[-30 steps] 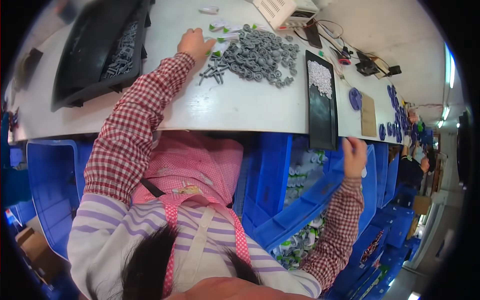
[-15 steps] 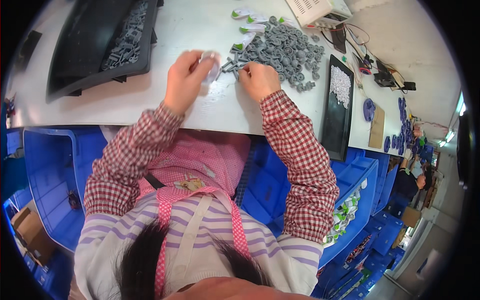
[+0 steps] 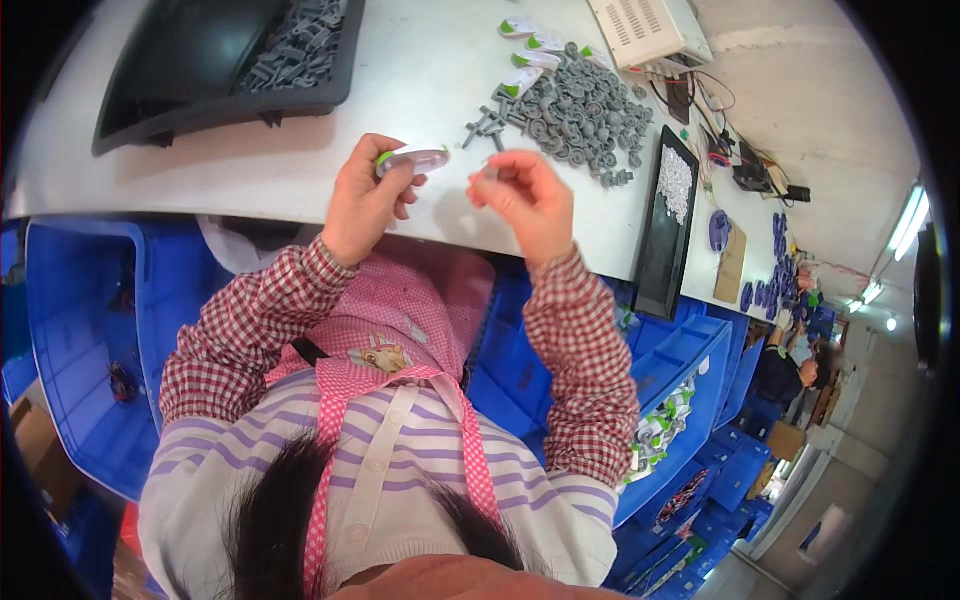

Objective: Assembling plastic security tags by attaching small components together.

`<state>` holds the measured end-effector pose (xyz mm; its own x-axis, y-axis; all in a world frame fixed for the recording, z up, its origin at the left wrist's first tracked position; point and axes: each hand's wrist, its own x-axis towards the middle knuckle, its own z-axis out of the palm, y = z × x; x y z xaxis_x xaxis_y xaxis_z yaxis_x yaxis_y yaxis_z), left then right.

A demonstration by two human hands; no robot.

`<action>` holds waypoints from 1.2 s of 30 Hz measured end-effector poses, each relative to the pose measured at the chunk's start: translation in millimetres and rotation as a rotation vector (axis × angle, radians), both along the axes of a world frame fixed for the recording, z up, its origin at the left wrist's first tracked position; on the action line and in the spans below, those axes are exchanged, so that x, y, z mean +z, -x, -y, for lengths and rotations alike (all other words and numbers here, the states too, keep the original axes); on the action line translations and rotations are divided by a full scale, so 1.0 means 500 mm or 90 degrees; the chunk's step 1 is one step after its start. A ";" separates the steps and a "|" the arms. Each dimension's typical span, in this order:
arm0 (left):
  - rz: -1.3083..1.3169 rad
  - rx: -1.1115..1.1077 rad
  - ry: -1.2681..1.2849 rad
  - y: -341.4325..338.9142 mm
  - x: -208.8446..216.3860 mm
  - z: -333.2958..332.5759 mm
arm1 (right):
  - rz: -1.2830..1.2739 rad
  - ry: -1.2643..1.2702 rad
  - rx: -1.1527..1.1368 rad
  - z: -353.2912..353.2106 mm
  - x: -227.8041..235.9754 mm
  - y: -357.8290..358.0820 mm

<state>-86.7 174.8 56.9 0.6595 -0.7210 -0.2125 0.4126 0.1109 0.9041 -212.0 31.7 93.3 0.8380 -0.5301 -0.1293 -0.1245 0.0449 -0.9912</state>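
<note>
Between the thumb and fingers of my left hand is a white oval plastic casing with green ends, held tilted above the table's front part. My right hand is a short way to its right, thumb and fingertips pinched on a small grey plastic part, mostly covered by the fingers. The two hands are apart. Just beyond them lie loose grey T-shaped pegs and a heap of round grey parts. Several more white-and-green casings rest along the heap's far left side.
A large black tray with grey parts stands at the far left. On the right, a narrow black tray holds small white pieces, near a beige device with cables. Blue crates stand below the table. Another person sits farther right.
My right hand has come back from the edge of the grey parts toward me, with a small grey part pinched in it. My left hand has tilted the casing. The whole view has shifted slightly.
</note>
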 end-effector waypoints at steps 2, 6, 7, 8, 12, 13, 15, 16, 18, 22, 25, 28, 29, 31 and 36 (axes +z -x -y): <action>-0.011 -0.003 0.014 0.007 0.010 -0.010 | 0.049 0.031 0.040 -0.048 -0.013 0.012; -0.041 -0.041 0.066 0.015 0.033 -0.041 | 0.174 0.225 0.089 -0.112 -0.028 0.016; -0.042 -0.033 0.063 0.014 0.037 -0.049 | 0.174 0.220 0.097 -0.118 -0.032 0.013; -0.040 -0.039 0.067 0.014 0.041 -0.057 | 0.193 0.237 0.103 -0.124 -0.036 0.009; -0.036 -0.058 0.078 0.017 0.046 -0.079 | 0.250 0.283 0.122 -0.140 -0.049 0.002; 0.006 -0.049 0.070 0.019 0.046 -0.083 | 0.248 0.274 0.116 -0.143 -0.053 0.002; 0.088 -0.032 0.055 0.022 0.044 -0.087 | 0.243 0.256 0.104 -0.148 -0.060 0.003; 0.129 -0.024 0.047 0.022 0.043 -0.087 | 0.240 0.248 0.098 -0.150 -0.061 0.003; 0.137 -0.019 0.041 0.025 0.038 -0.089 | 0.244 0.223 0.076 -0.160 -0.067 0.002; 0.166 -0.007 0.030 0.025 0.030 -0.090 | 0.258 0.153 0.007 -0.168 -0.070 0.000; 0.272 0.006 -0.035 0.014 0.030 -0.092 | 0.184 0.328 0.099 -0.144 -0.047 0.001; 0.321 -0.003 -0.061 0.004 0.023 -0.089 | 0.149 0.402 0.137 -0.134 -0.039 0.001; 0.336 -0.015 -0.063 0.000 0.019 -0.087 | 0.140 0.420 0.145 -0.131 -0.037 0.000; 0.365 -0.037 -0.066 -0.004 0.015 -0.086 | 0.122 0.457 0.161 -0.128 -0.035 -0.002; 0.361 -0.172 -0.096 -0.021 0.020 -0.079 | 0.086 0.625 0.108 -0.123 -0.020 -0.015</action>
